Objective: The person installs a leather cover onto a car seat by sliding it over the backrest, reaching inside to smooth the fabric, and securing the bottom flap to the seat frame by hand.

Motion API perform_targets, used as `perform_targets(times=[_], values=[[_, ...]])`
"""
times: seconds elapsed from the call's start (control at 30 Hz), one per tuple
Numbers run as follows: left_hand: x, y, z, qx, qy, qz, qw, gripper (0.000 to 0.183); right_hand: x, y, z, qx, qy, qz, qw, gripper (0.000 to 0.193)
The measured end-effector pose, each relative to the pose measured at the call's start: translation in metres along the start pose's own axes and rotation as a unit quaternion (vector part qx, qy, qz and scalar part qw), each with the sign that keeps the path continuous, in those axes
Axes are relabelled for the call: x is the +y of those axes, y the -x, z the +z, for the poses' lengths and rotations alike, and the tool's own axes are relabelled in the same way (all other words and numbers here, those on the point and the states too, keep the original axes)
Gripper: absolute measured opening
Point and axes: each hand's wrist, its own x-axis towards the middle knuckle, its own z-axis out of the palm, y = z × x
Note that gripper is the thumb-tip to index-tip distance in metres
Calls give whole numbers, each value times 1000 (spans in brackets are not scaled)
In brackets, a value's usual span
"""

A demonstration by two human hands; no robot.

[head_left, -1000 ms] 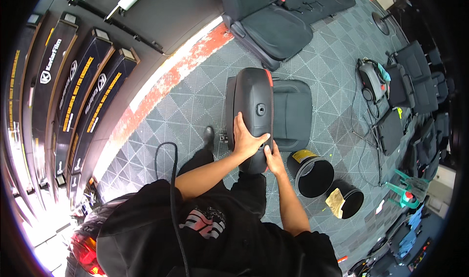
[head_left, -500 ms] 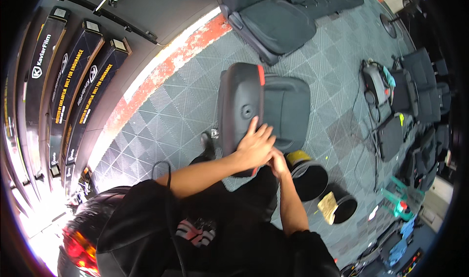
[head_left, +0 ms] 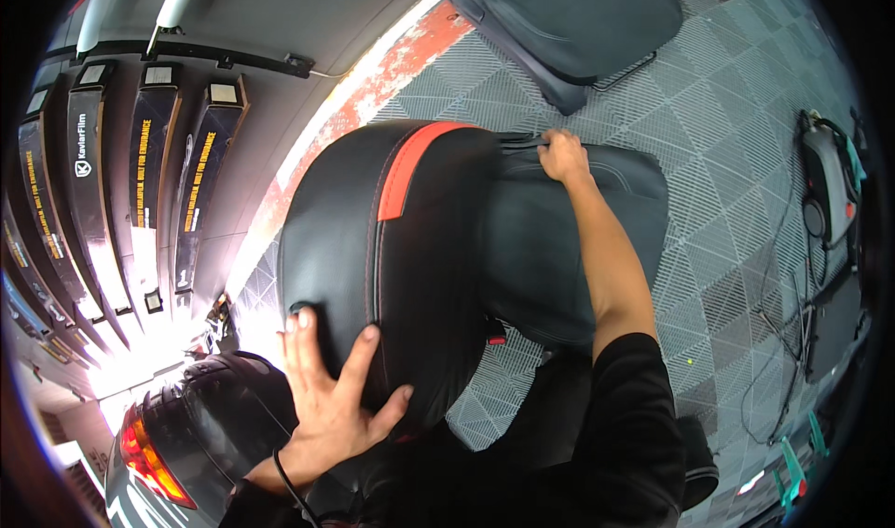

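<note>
A black leather car seat stands in front of me, its backrest on the left with a red patch and red stitching. The seat cushion extends to the right of the backrest. My left hand rests on the near part of the backrest's top, fingers spread, beside a dark round hole. At the seat's far side, my right hand has its fingers curled over the dark side trim of the cushion. Whether a lever lies under those fingers I cannot make out. A red buckle shows at the cushion's near side.
Another car seat stands beyond. Long boxes lean along the left wall. A car's tail light is close at lower left. A black bucket is partly hidden by my right sleeve. Cables and a grey machine lie at right.
My hands have parted: the left now lies spread on the backrest, the right has reached to the seat's far side. The seat appears larger, its backrest top turned up towards me.
</note>
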Motion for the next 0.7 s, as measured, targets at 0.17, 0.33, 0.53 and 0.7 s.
perform_targets(times=[0.17,0.33,0.53,0.7], values=[[1,1,3,-15,-14,-27,999,97,-8,-52,40,-91,6,57,994,65],[-4,9,2,-36,-27,-26,999,110,-31,-58,35,-157,-4,124,980,82],[-45,11,-3,-26,-2,-34,999,112,-23,-67,50,-79,-78,151,982,82],[-184,29,17,65,-6,-62,996,107,-11,-66,67,-8,-130,130,983,76]])
